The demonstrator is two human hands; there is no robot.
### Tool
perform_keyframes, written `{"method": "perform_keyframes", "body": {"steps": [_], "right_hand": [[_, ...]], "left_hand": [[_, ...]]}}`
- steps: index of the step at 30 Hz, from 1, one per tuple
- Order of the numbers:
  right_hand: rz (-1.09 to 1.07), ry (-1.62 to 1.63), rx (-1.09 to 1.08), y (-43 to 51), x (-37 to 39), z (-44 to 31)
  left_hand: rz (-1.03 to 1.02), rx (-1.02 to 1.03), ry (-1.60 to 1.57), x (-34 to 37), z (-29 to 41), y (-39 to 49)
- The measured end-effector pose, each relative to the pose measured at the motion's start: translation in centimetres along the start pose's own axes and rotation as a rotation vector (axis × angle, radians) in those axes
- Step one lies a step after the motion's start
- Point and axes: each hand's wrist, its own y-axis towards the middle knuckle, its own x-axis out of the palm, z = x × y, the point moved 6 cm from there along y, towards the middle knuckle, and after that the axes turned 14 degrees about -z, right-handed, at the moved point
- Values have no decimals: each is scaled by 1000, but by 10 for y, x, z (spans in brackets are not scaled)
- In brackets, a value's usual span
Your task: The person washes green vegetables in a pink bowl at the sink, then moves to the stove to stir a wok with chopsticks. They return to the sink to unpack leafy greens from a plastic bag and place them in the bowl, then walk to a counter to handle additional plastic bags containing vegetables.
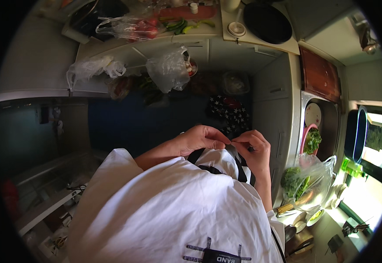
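Note:
Both hands are raised at the front of the white shirt [164, 197], their fingertips meeting near the middle of the view. My left hand [202, 139] comes from the left, thumb and forefinger pinched together. From the right, my right hand [255, 144] has its thumb and fingertips against those of the other hand. Something tiny and thin may be between the fingertips, but it is too small to tell. Just beyond the hands lies a dark cloth with white stars [232, 113]. Black straps show below the hands.
A steel sink [329, 131] on the right holds a pink basket with leafy greens [312, 141]. Beside it stands a plastic bag of vegetables [309, 184]. Ahead, a counter bears green peppers [178, 26] and a black pan [267, 23]; a plastic bag [168, 70] is below it.

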Motion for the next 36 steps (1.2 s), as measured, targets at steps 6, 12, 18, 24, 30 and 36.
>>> {"method": "perform_keyframes", "body": {"steps": [6, 12, 18, 24, 30, 36], "right_hand": [[185, -183, 141, 67, -37, 55], [191, -530, 161, 166, -74, 179], [115, -673, 323, 241, -87, 312], [27, -632, 488, 272, -78, 397], [49, -590, 404, 285, -71, 422], [51, -589, 372, 295, -76, 416]], "left_hand": [[372, 60, 66, -61, -5, -38], [668, 166, -85, -75, -32, -80], [970, 119, -303, -51, -72, -107], [1031, 93, -477, -32, -94, -105], [1049, 120, -491, -24, -94, -97], [1062, 87, -485, -27, -88, -89]]}}
